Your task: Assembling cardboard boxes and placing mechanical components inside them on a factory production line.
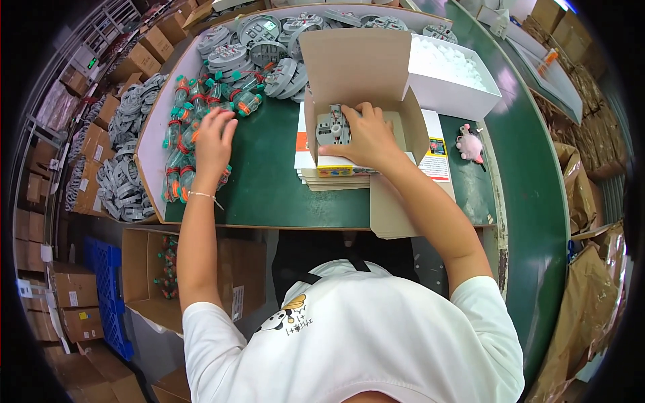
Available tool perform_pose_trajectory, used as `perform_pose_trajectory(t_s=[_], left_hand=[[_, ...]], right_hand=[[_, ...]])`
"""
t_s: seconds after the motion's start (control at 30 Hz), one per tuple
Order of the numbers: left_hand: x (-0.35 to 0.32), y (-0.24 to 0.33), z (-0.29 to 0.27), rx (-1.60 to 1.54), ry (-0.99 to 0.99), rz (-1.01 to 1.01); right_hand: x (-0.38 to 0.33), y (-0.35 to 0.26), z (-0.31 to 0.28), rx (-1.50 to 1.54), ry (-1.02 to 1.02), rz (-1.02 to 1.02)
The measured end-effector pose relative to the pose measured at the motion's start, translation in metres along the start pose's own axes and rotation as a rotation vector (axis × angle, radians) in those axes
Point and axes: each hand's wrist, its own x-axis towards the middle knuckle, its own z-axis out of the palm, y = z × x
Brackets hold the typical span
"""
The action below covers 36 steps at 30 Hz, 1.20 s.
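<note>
My right hand (368,136) rests inside an open brown cardboard box (356,67), fingers pressing a grey plastic part (333,126) down into it. My left hand (213,139) reaches over a heap of clear tubes with teal and red caps (180,144) on the left of the green table (269,181); its fingers are spread over the tubes and touch them. Whether a tube is gripped is hidden by the hand. A thin bracelet sits on my left wrist.
More grey parts (269,47) are piled at the table's back and on the left ledge (124,168). A white box of white pieces (450,74) stands right of the open box. Flat cartons and leaflets (430,158) lie beneath. A pink fluffy toy (470,144) lies at right. Cardboard boxes (151,269) stand below the table.
</note>
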Motion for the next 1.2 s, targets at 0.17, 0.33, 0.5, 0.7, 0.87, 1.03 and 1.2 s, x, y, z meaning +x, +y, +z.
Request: perform_pose_trajectory(t_s=[0.17,0.33,0.5,0.7,0.87,1.03,1.2], left_hand=[[0.014,0.073,-0.044,-0.912,0.354,-0.337],[0.005,0.171,-0.056,-0.922,0.413,-0.141],[0.022,0.239,-0.002,-0.637,0.216,0.284],[0.014,0.269,0.076,-0.217,-0.153,0.325],[0.024,0.281,0.063,-0.096,-0.172,0.388],[0.025,0.286,0.051,-0.103,-0.203,0.397],[0.008,0.298,0.034,-0.136,-0.047,0.417]], right_hand=[[0.002,0.011,-0.006,0.032,0.061,-0.006],[-0.047,0.011,-0.066,0.300,0.840,-0.476],[-0.093,0.067,-0.056,0.492,0.821,-0.057],[-0.103,0.088,0.000,0.623,0.398,0.035],[-0.093,0.108,-0.005,0.585,0.503,-0.136],[-0.098,0.100,-0.021,0.601,0.517,-0.045],[-0.115,0.095,-0.027,0.579,0.546,-0.034]])
